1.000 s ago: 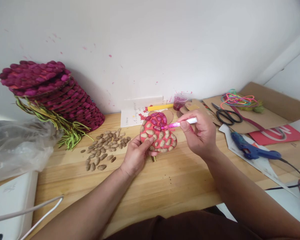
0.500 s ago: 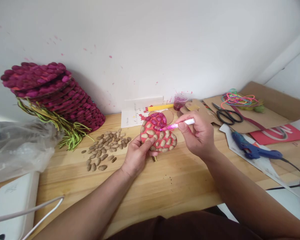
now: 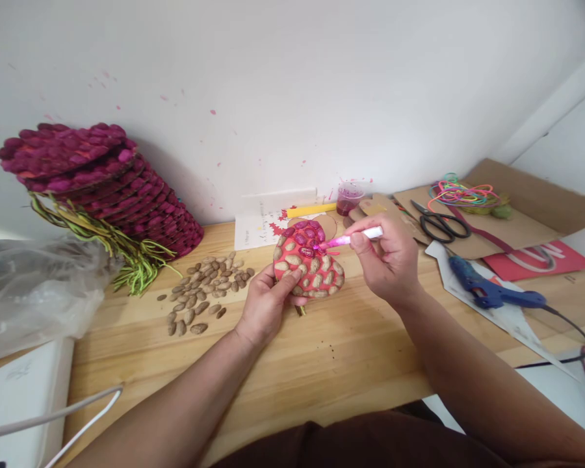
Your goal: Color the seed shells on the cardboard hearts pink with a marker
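My left hand (image 3: 272, 297) grips the lower left edge of a red disc (image 3: 308, 276) covered with peanuts, thumb on its face. The peanuts at the disc's top are coated magenta; the lower ones keep their natural tan. Between the thumb and fingers of my right hand (image 3: 387, 260) is a white-handled paintbrush (image 3: 365, 235), stained pink toward its tip. That tip touches a peanut near the upper middle of the disc. Loose peanuts (image 3: 207, 286) lie on the table left of my left hand. A clear cup (image 3: 350, 200) of magenta paint stands behind the disc.
A leaning stack of magenta peanut-covered discs (image 3: 127, 182) with green cords rests at the left wall. Plastic bag (image 3: 34, 286) and white box (image 3: 34, 390) lie at left. Scissors (image 3: 443, 226), blue glue gun (image 3: 497, 292), cardboard (image 3: 526, 224) and colored cords (image 3: 463, 194) are at right.
The brush tip has shifted slightly right and up on the disc, with my right hand turning a little. My left hand keeps its hold on the disc.
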Tool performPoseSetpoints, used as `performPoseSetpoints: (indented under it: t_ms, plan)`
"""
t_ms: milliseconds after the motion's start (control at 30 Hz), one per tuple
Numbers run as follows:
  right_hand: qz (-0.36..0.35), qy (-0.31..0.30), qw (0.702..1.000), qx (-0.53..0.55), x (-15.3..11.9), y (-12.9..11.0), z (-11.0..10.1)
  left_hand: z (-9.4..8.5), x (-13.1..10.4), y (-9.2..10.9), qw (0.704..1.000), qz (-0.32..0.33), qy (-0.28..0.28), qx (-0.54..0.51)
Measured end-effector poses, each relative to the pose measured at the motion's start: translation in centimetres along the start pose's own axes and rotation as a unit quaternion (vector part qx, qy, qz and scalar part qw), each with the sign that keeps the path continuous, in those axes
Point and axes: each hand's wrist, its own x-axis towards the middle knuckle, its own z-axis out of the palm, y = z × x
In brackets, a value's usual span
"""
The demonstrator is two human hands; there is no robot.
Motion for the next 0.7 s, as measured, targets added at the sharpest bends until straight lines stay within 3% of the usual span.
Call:
performPoseSetpoints:
  t_ms: [233, 400, 700]
  plan:
    - [0.004, -0.02, 1.0, 0.009, 0.02, 0.0, -0.08, 0.09, -0.04, 0.08, 1.0, -0.003, 0.002, -0.004]
    - [-0.013, -0.001, 1.0, -0.007, 0.03, -0.01, -0.03, 0.12, -0.05, 0.03, 1.0, -0.001, 0.003, 0.0]
    - [-0.009, -0.048, 0.999, 0.02, -0.32, -0.11, 0.05, 0.15, 0.05, 0.05, 1.0, 0.003, 0.009, -0.007]
